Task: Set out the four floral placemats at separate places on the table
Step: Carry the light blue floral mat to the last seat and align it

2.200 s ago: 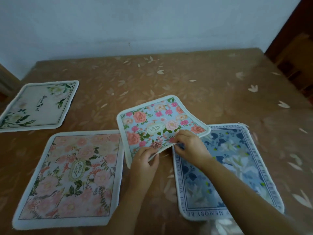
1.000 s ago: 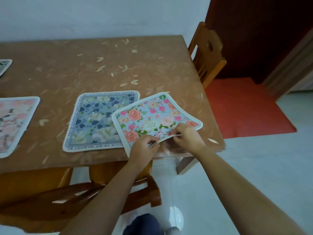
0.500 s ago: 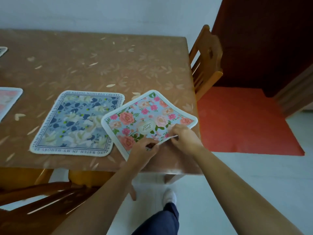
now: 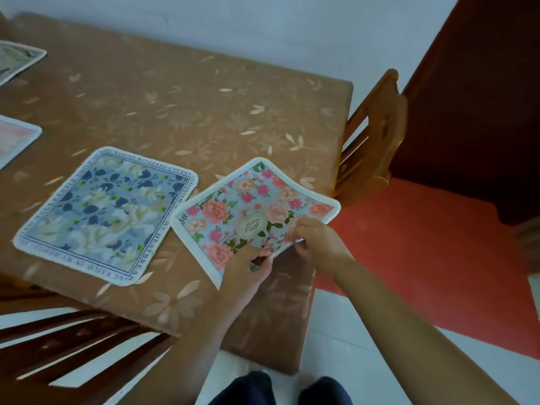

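Observation:
A light-blue placemat with pink roses (image 4: pixel 248 211) hovers curled over the table's near right corner. My left hand (image 4: pixel 251 266) pinches its near edge and my right hand (image 4: pixel 317 239) pinches the same edge further right. Just to its left, a blue-and-white floral placemat (image 4: pixel 108 214) lies flat on the brown tablecloth (image 4: pixel 187 112). The corner of a pink floral placemat (image 4: pixel 14 138) shows at the left edge. A white placemat with green leaves (image 4: pixel 17 58) lies at the far left.
A wooden chair (image 4: pixel 371 141) stands against the table's right side, over a red floor mat (image 4: pixel 423 258). Another chair's dark slats (image 4: pixel 58 355) sit below the table's near edge. My feet show on the white floor.
I have carried the rose placemat from the middle of the table, where it overlapped the blue one, to the near right corner. My view has swung right with it.

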Demonstrator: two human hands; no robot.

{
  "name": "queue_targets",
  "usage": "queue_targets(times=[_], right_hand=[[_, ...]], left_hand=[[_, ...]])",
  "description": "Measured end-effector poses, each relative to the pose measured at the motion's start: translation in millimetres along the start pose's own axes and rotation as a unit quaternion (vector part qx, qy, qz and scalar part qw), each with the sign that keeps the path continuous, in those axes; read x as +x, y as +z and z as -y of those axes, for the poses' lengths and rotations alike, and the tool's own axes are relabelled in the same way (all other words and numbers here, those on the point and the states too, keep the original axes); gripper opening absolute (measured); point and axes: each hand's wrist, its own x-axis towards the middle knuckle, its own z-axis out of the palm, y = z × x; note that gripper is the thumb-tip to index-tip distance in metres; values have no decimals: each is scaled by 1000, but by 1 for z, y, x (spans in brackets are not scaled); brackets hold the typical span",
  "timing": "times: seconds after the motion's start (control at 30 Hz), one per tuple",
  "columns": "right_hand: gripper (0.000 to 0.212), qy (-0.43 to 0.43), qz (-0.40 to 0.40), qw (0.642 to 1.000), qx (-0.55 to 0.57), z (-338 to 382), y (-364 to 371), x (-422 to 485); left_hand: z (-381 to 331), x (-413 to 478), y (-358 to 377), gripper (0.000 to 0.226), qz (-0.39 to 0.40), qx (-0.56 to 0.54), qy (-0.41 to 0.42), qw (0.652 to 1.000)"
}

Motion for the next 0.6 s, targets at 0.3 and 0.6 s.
queue_targets(times=[0.3,0.6], right_hand=[[11,-140,36,989,9,-57,-30,25],[13,-256,104,961,-23,-96,-54,57]], left_hand=[[-41,6,50,13,-108,-40,-70,991],[-77,13,109,13,-262,26,-153,953]])
